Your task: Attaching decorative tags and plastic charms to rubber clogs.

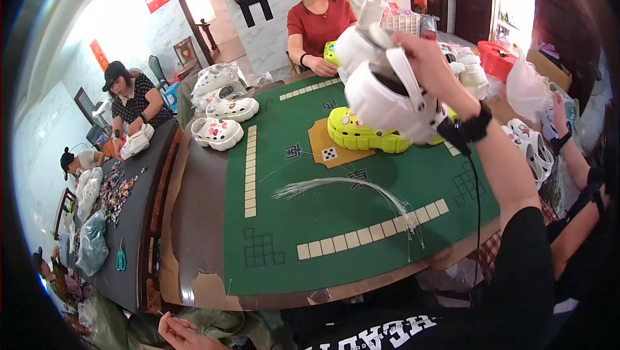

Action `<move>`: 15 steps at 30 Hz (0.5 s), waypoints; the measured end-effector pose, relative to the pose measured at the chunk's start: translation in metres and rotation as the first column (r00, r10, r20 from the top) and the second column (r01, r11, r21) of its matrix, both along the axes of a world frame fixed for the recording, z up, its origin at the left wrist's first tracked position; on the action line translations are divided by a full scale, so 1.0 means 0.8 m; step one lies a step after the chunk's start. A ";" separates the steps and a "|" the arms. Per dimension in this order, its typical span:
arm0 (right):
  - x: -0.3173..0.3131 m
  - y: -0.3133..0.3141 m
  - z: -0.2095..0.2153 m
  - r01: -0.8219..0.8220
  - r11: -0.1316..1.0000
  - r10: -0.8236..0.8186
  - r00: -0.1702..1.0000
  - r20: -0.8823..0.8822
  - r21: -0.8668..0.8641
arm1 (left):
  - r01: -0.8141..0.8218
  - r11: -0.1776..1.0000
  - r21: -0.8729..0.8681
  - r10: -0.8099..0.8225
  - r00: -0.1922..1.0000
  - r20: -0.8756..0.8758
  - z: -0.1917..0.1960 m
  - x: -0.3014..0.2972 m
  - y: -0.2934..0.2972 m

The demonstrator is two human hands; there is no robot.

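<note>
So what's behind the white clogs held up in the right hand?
Behind the white clogs, yellow-green footwear shows on the green mat; the part they cover is hidden.

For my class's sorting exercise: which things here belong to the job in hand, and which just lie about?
Job in hand:
white clogs, in the right hand
probably yellow-green clogs, thin strands

Seemingly lying about:
teal scissors, plastic bag on the side table

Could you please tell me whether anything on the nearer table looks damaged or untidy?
Yes: a ragged tan patch breaks the brown tabletop near its lower-left corner, possibly torn. The pale strands on the green mat splay untidily at their right end.
</note>
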State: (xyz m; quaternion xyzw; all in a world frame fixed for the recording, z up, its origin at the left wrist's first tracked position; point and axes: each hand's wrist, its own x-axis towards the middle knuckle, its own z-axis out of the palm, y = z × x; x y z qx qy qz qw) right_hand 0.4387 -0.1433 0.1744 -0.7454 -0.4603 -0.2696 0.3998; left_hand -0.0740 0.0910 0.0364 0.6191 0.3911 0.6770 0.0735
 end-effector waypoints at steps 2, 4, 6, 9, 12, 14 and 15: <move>0.053 0.012 0.007 0.197 0.980 -0.196 0.979 0.046 -0.010 | 0.004 1.000 -0.016 -0.004 1.000 -0.019 0.002 0.008 -0.002; 0.102 0.022 -0.001 0.243 0.970 -0.243 0.968 0.054 0.005 | 0.041 0.999 -0.007 -0.041 0.993 -0.114 0.005 0.019 -0.002; 0.142 0.034 -0.017 0.333 0.941 -0.340 0.924 0.176 0.065 | 0.049 0.999 -0.007 -0.049 0.989 -0.141 0.001 0.024 0.004; 0.196 0.057 -0.057 0.520 0.853 -0.488 0.825 0.284 -0.044 | 0.081 0.997 -0.009 -0.081 0.977 -0.195 0.004 0.036 0.008; 0.239 0.077 -0.130 0.533 0.800 -0.482 0.844 0.234 -0.276 | 0.082 0.996 -0.044 -0.089 0.977 -0.194 0.000 0.047 0.012; 0.258 0.085 -0.202 0.429 0.778 -0.332 0.901 0.280 -0.458 | 0.105 0.993 -0.044 -0.112 0.971 -0.212 -0.005 0.057 0.013; 0.263 0.090 -0.225 0.275 0.783 -0.209 0.961 0.180 -0.558 | 0.122 0.992 -0.044 -0.129 0.966 -0.226 -0.007 0.061 0.013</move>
